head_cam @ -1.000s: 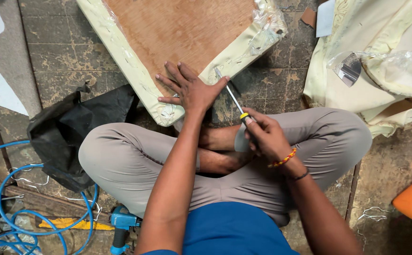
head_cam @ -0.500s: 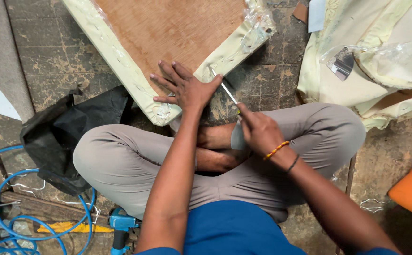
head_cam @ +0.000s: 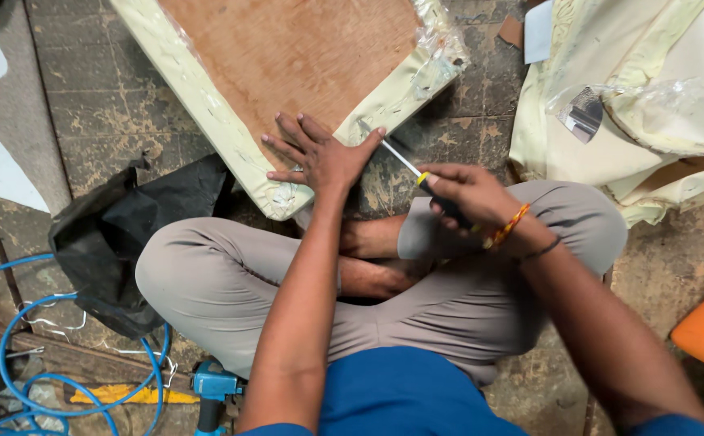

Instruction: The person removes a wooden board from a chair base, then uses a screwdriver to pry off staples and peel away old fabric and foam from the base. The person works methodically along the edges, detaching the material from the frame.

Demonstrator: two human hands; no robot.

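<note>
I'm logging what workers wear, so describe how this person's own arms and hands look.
Both arms are bare up to short blue sleeves at the bottom edge of the view. The left hand wears no glove and no wristband. The right hand is also ungloved; its wrist carries an orange-and-yellow thread band and, just behind it, a thin dark band.
</note>
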